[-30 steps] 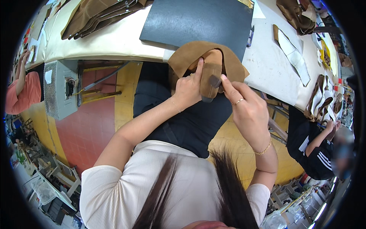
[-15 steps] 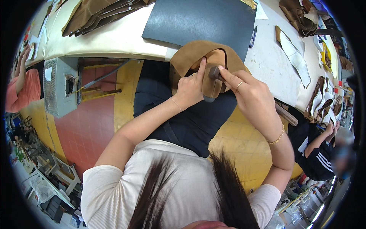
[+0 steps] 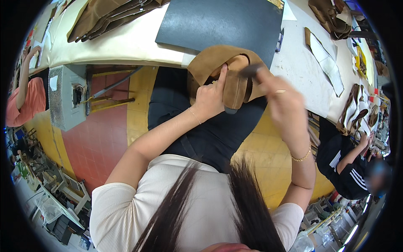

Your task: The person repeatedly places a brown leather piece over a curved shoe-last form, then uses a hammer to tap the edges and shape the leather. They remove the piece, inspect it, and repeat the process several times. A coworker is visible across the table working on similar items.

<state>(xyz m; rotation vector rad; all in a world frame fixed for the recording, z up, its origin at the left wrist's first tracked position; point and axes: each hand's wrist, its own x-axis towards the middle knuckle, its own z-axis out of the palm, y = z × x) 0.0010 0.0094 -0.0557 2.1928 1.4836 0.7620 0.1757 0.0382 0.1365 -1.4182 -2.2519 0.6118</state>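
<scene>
Leather: the brown piece (image 3: 212, 59) is at the centre top of the frame, in front of the slab (image 3: 218, 27) and above the dark trousers (image 3: 178, 115); its wide panel curves around an orange-tan inside (image 3: 238, 63).
Narrow part: it (image 3: 234, 93) points to the bottom of the frame and has a line like a seam along it (so the joining here looks already done, I judge), with a dark tip (image 3: 230, 111) at its lower end.
Left hand: it (image 3: 210, 97) lays a straight forefinger on the leather, the other fingers bent; whether they also pinch the edge, I cannot tell.
Right hand: it (image 3: 287, 103) is blurred, closed around the hammer.
Hammer: its dark head (image 3: 250, 70) is over the right side of the narrow part; the blur hides whether it touches.
Progress: the work on this piece seems in the middle, because both hands are occupied with it; how much of the line is already flattened, I cannot tell.
Stack: more brown leather (image 3: 111, 19) lies at the upper left of the frame, on the table (image 3: 113, 52) (whether finished or waiting, the view does not show).
</scene>
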